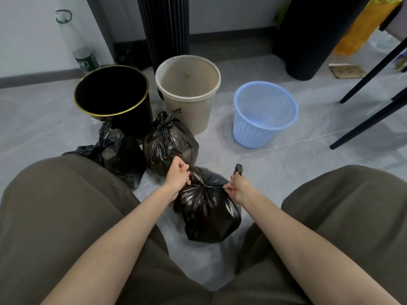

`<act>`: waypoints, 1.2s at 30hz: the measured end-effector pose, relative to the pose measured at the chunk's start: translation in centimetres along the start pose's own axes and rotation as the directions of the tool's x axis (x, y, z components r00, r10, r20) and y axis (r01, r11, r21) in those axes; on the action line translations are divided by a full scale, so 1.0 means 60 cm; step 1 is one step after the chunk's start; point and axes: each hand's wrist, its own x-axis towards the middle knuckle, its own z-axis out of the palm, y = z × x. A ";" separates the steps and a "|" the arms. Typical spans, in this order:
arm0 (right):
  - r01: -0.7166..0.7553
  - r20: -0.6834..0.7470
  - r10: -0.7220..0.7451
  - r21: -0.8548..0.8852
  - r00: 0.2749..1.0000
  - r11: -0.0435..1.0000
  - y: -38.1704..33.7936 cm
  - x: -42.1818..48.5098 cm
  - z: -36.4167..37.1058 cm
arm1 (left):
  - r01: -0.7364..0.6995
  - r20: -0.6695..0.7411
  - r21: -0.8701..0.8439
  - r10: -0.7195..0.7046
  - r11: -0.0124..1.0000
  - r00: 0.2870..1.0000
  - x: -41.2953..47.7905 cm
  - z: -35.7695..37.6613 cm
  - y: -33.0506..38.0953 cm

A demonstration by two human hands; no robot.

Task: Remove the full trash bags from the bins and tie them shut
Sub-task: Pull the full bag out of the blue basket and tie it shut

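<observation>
Trash bags, three in all and all black, lie on the grey floor (297, 155) in front of three bins with nothing visible inside them. The nearest bag (207, 212) sits between the person's knees, its mouth gathered to a tight point at the top. The left hand (178, 175) is curled round one twisted tail of that bag, drawn out to the left side. The right hand (239, 187) pinches the other tail on the right, with the loose end of the plastic sticking up above the knuckles. Both tails are pulled outward from the gathered point.

Just beyond, touching the nearest bag, the middle bag (169, 144) stands knotted, its tied ends pointing up. The left bag (116, 155) lies beside it, also knotted, partly behind the person's left knee.

Behind the bags stand the black bin (112, 93) with a gold rim, the beige bin (187, 84) just beside it, and the blue basket (264, 113) of open mesh set apart to the right. The middle bag leans against the beige bin's foot.

Olive trousers (55, 205) fill the lower corners. A clear bottle (86, 58) with a green label stands at the wall (26, 40), and dark furniture legs (370, 73) slant in from the right
</observation>
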 end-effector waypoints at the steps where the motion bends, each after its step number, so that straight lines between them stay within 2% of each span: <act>1: 0.027 0.017 -0.027 -0.034 1.000 0.999 -0.002 -0.001 0.000 | -0.012 -0.003 0.028 0.012 1.000 1.000 0.001 -0.003 0.000; 5: 0.120 0.164 -0.097 -0.136 0.982 0.983 -0.020 -0.018 0.008 | -0.040 0.043 -0.006 0.040 0.999 0.998 0.007 -0.018 0.022; 7: 0.256 0.204 -0.195 -0.334 0.959 0.907 -0.032 -0.027 0.012 | -0.091 0.105 0.147 0.076 0.985 0.992 0.004 -0.013 0.028; 10: 0.420 0.306 -0.302 -0.478 0.903 0.771 -0.044 -0.038 0.026 | -0.256 0.289 0.439 0.134 0.861 0.948 -0.015 0.009 0.019; 12: 0.457 0.356 -0.314 -0.457 0.880 0.763 -0.050 -0.044 0.032 | -0.410 0.417 0.519 0.196 0.750 0.887 -0.023 0.017 0.011; 14: 0.464 0.383 -0.304 -0.453 0.872 0.761 -0.055 -0.049 0.034 | -0.468 0.438 0.561 0.235 0.683 0.868 -0.028 0.016 0.010; 15: 0.460 0.397 -0.291 -0.448 0.870 0.766 -0.058 -0.051 0.034 | -0.457 0.410 0.557 0.250 0.693 0.877 -0.028 0.015 0.008; 17: 0.442 0.435 -0.258 -0.400 0.863 0.803 -0.060 -0.055 0.032 | -0.374 0.320 0.507 0.233 0.777 0.918 -0.025 0.014 0.001; 19: 0.384 0.440 -0.248 -0.253 0.863 0.888 -0.057 -0.053 0.028 | -0.262 0.250 0.434 0.164 0.862 0.954 -0.024 0.016 -0.003; 21: 0.318 0.346 -0.270 -0.091 0.899 0.944 -0.051 -0.042 0.021 | -0.173 0.203 0.340 0.107 0.924 0.973 -0.024 0.017 -0.003; 22: 0.315 0.280 -0.282 -0.078 0.918 0.946 -0.046 -0.035 0.019 | -0.146 0.189 0.303 0.091 0.942 0.978 -0.025 0.016 -0.002; 25: 0.308 0.186 -0.267 -0.251 0.946 0.918 -0.021 -0.013 0.014 | -0.057 0.132 0.217 0.029 0.974 0.991 -0.026 0.014 0.001; 28: 0.276 0.257 -0.174 -0.445 0.951 0.852 0.017 -0.004 0.018 | 0.122 0.119 0.041 -0.126 0.992 0.985 -0.027 0.014 0.004; 30: 0.325 0.373 -0.122 -0.550 0.920 0.769 0.037 -0.008 0.022 | 0.207 0.134 -0.019 -0.203 0.978 0.970 -0.027 0.017 0.003; 33: 0.422 0.506 -0.103 -0.572 0.857 0.703 0.051 -0.012 0.025 | 0.250 0.169 -0.049 -0.239 0.967 0.956 -0.028 0.018 0.000; 36: 0.471 0.515 -0.145 -0.588 0.845 0.657 0.056 -0.008 0.021 | 0.221 0.173 -0.082 -0.205 0.972 0.963 -0.026 0.013 -0.002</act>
